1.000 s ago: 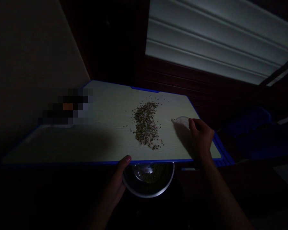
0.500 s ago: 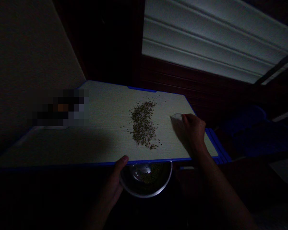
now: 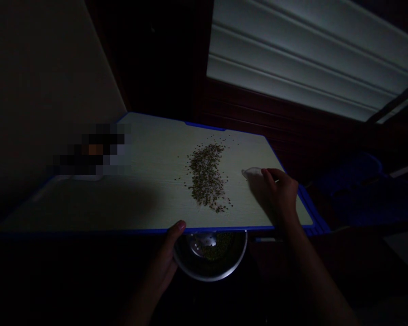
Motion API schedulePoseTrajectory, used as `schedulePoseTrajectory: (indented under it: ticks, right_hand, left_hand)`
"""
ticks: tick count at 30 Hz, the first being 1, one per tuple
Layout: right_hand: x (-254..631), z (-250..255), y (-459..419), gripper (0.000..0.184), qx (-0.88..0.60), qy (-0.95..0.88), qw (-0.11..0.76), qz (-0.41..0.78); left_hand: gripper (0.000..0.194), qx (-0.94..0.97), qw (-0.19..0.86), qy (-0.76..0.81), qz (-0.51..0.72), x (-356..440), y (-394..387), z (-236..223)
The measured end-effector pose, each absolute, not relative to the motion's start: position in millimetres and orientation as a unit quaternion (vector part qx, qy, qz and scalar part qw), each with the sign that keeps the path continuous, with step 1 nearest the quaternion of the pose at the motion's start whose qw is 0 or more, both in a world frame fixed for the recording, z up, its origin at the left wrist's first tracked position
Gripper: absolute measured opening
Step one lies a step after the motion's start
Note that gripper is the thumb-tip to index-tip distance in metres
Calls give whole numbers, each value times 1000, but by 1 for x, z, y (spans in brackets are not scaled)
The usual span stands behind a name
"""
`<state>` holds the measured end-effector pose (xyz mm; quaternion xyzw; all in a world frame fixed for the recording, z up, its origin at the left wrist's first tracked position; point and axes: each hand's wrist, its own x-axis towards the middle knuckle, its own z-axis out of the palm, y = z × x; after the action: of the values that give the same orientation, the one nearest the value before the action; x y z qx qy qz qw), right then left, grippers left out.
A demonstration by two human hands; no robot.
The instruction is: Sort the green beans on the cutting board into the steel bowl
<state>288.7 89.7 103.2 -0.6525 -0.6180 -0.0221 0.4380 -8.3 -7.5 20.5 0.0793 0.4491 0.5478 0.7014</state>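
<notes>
While the left hand [image 3: 163,262] grips the bowl [image 3: 211,256] rim under the counter [image 3: 139,199] edge, the seeds [image 3: 207,176] lie beyond it, their long axis running away from the bowl. The right hand [image 3: 280,192], nearer, holds a small clear cup [image 3: 252,172] to the pile's right.

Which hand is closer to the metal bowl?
Left. The left hand holds the bowl by its rim; the right hand is up on the table.

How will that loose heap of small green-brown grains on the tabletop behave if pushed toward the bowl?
The heap of small green-brown grains is loose, with strays around it, so it will probably spread and roll. The pale tabletop looks smooth, so grains may slide past the round metal bowl.
</notes>
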Motion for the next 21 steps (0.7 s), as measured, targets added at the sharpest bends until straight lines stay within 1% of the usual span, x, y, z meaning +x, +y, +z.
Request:
schedulePoseTrajectory:
  ticks: [2, 4, 10, 12, 16, 21]
  right_hand:
    - [287, 103, 86, 42, -650, -623, 434, -13]
    - [286, 103, 84, 43, -648, -628, 430, -5]
    - [289, 101, 83, 43, -664, -613, 429, -11]
    - [290, 101, 82, 42, -674, -600, 431, -26]
    - [291, 103, 80, 39, -673, -608, 420, -28]
    - [296, 102, 76, 43, -679, -599, 422, -36]
  left_hand:
    - [53, 83, 706, 445, 544, -9, -8, 20]
    - [53, 83, 711, 441, 542, -9, -9, 20]
    - [38, 72, 700, 458, 543, -9, -9, 18]
    - [37, 69, 699, 464, 539, -9, -8, 19]
    - [44, 64, 684, 471, 553, -7, -7, 24]
    - [33, 56, 682, 472, 556, -4, -6, 30]
